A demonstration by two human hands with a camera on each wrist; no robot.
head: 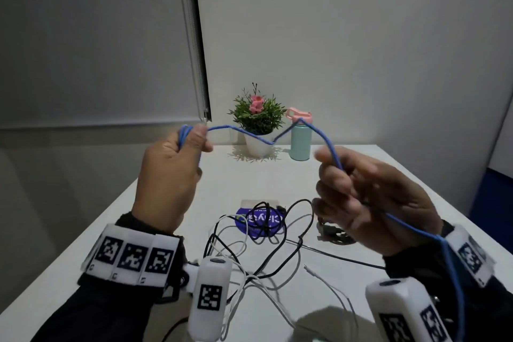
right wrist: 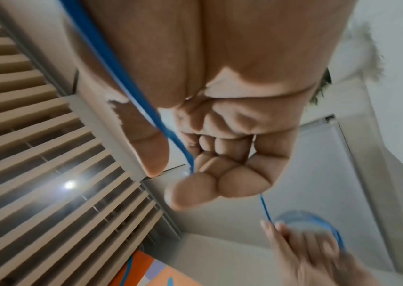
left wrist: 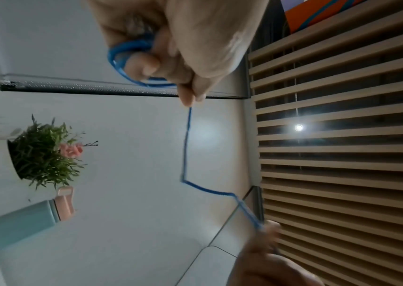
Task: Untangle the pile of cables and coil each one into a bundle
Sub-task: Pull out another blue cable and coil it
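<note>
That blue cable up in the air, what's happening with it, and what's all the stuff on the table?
A person is winding the blue cable into a coil. The left hand holds a few finished loops, and the right hand feeds the kinked cable through its curled fingers; the rest trails down past that wrist. Below, on the white table, black and white cables lie tangled, not yet sorted. A potted plant and a water bottle stand at the far edge.

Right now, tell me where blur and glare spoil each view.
Head view: dim, the right hand smeared at the fingertips, the blue cable sharp. Left wrist view: ceiling light flares through the slats; the far hand is blurred. Right wrist view: light glare, the left hand blurred.
</note>
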